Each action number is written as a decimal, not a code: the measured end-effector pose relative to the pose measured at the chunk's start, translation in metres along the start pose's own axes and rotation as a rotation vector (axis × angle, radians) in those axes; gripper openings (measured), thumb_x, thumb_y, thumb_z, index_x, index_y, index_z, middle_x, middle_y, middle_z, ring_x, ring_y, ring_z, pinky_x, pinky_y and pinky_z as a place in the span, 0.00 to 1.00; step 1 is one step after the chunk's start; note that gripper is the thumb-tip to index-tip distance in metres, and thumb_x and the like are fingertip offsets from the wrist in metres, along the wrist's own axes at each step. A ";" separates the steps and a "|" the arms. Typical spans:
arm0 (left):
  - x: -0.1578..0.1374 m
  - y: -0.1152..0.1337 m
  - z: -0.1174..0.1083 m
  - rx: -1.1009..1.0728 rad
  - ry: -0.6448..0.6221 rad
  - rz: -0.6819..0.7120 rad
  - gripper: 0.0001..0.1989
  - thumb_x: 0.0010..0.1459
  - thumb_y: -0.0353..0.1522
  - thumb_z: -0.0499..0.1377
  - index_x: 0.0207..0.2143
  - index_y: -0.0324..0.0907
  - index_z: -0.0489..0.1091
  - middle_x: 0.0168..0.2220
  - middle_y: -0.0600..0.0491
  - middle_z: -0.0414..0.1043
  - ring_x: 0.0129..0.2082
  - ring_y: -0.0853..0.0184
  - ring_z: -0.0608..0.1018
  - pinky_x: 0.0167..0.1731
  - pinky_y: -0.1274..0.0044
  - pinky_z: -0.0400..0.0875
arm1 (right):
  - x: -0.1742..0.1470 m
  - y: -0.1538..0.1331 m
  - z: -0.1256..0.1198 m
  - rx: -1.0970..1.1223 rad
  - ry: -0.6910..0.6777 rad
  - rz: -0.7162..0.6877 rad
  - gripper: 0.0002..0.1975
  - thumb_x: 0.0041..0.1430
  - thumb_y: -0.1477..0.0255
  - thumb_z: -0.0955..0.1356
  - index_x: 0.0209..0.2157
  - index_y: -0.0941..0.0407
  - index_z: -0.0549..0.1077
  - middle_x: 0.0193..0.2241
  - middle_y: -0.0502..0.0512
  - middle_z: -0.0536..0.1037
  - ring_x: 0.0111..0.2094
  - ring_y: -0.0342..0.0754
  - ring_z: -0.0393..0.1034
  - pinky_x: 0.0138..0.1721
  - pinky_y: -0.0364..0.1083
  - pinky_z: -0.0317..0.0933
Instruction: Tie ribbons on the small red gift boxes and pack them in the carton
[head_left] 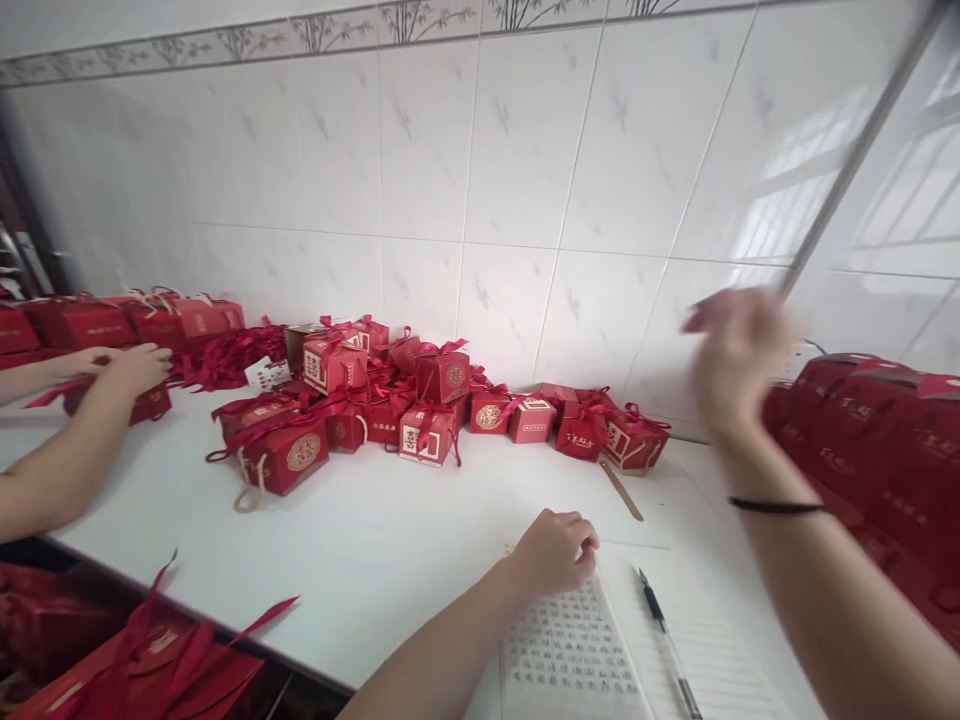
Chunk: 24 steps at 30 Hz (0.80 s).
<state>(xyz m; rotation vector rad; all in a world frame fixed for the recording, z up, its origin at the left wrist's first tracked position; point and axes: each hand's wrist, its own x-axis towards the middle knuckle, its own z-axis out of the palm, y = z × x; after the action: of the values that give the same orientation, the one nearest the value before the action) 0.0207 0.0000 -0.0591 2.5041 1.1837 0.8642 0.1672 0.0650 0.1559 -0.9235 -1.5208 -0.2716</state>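
Note:
My left hand (556, 551) is loosely curled over the top of an open notebook (574, 650) with handwritten rows, and nothing shows in its fingers. Raised in front of the tiled wall, my right hand (739, 355) is smeared by motion. A dark red patch shows at its fingertips, too blurred to name. On the notebook's right page lies a black pen (664, 630). Beyond my hands, small red gift boxes (424, 435) with ribbon bows are heaped along the wall. A thin brown strip (621, 490) lies on the white table (420, 540).
At the left, another person's hands (124, 370) work on a red box (150, 402) with a ribbon. Behind them are a pile of red ribbons (225, 355) and larger red boxes (82, 322). Red bags (862, 450) stand at the right. More red packages (150, 670) sit below the front edge.

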 end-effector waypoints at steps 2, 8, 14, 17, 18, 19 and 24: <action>0.000 0.000 0.001 0.038 0.008 0.038 0.07 0.52 0.25 0.53 0.33 0.39 0.68 0.33 0.54 0.75 0.30 0.70 0.75 0.41 0.75 0.66 | -0.016 0.011 0.030 -0.145 -0.104 0.205 0.15 0.66 0.70 0.54 0.34 0.60 0.67 0.32 0.58 0.72 0.34 0.47 0.68 0.40 0.48 0.63; 0.002 -0.007 0.004 0.204 0.042 0.155 0.05 0.54 0.26 0.53 0.32 0.40 0.67 0.30 0.53 0.73 0.29 0.69 0.74 0.36 0.75 0.64 | -0.091 0.064 0.103 -0.437 -0.373 0.493 0.20 0.49 0.69 0.70 0.42 0.64 0.67 0.45 0.73 0.67 0.49 0.68 0.63 0.45 0.62 0.58; 0.004 -0.011 0.006 0.261 0.050 0.190 0.05 0.53 0.26 0.53 0.32 0.40 0.67 0.28 0.54 0.72 0.26 0.69 0.73 0.33 0.75 0.62 | -0.114 0.083 0.137 -0.555 -0.483 0.696 0.34 0.51 0.61 0.69 0.54 0.65 0.58 0.52 0.77 0.58 0.52 0.72 0.59 0.45 0.64 0.58; 0.004 -0.011 0.003 0.255 0.032 0.150 0.06 0.53 0.26 0.52 0.33 0.40 0.67 0.29 0.52 0.73 0.28 0.68 0.74 0.33 0.74 0.63 | -0.112 0.086 0.146 -0.540 -0.529 0.750 0.41 0.49 0.57 0.69 0.57 0.65 0.53 0.53 0.76 0.58 0.51 0.73 0.60 0.45 0.63 0.60; 0.004 -0.011 0.002 0.238 0.027 0.129 0.06 0.54 0.26 0.52 0.33 0.39 0.67 0.30 0.52 0.73 0.29 0.68 0.74 0.34 0.74 0.63 | -0.111 0.086 0.146 -0.529 -0.541 0.761 0.42 0.49 0.57 0.69 0.57 0.65 0.52 0.53 0.76 0.58 0.51 0.73 0.61 0.45 0.62 0.60; 0.004 -0.010 0.001 0.212 0.025 0.103 0.06 0.54 0.26 0.52 0.33 0.40 0.67 0.31 0.52 0.73 0.30 0.67 0.74 0.35 0.73 0.64 | -0.109 0.086 0.144 -0.516 -0.547 0.770 0.42 0.49 0.57 0.69 0.58 0.65 0.52 0.53 0.76 0.58 0.51 0.72 0.61 0.45 0.61 0.60; 0.005 -0.008 -0.001 0.057 0.167 -0.123 0.19 0.52 0.25 0.52 0.48 0.37 0.62 0.47 0.44 0.69 0.47 0.57 0.72 0.46 0.65 0.69 | -0.109 0.069 0.110 -0.430 -0.521 0.747 0.39 0.51 0.58 0.67 0.58 0.65 0.50 0.53 0.76 0.58 0.49 0.67 0.64 0.46 0.57 0.61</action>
<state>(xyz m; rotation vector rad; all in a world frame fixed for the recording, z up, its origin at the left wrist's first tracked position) 0.0179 0.0086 -0.0599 2.4118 1.4173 1.0367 0.1240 0.1400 0.0105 -1.9439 -1.4762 0.2167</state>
